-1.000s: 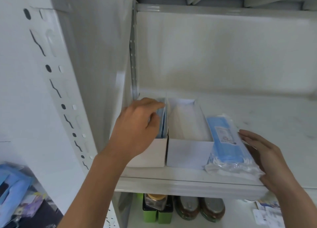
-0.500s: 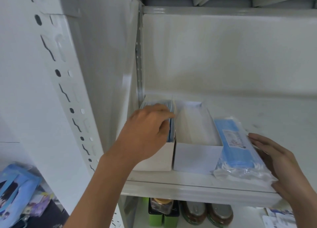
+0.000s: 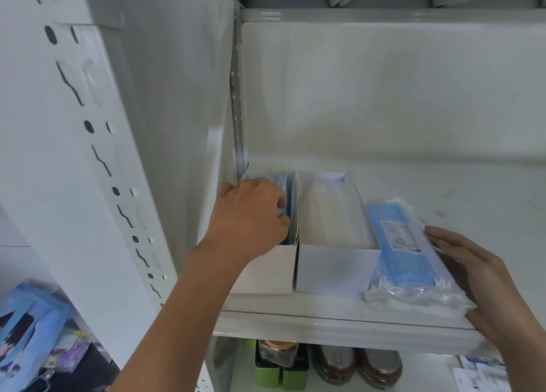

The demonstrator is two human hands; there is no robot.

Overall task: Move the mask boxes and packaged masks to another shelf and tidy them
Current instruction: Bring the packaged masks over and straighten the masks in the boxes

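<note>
My left hand point(image 3: 251, 214) curls its grip into the blue masks point(image 3: 288, 202) inside the left box point(image 3: 266, 273), while my right hand point(image 3: 484, 279), fingers straight, presses the packaged masks point(image 3: 404, 244) beside the right box point(image 3: 334, 270).

Your left hand digs deeper into the left box while the view slides.

Over the last second your left hand point(image 3: 251, 214) has pushed its fingers further down among the blue masks point(image 3: 288, 202) in the left mask box point(image 3: 266, 270), the fingertips now curled out of sight where earlier they lay along the top edge. Your head has turned, so the boxes and the packaged masks point(image 3: 404, 244) sit further right and lower in the frame. Your right hand point(image 3: 475, 276) has drifted with them, now lower right, fingers straight against the pack's side.
</note>
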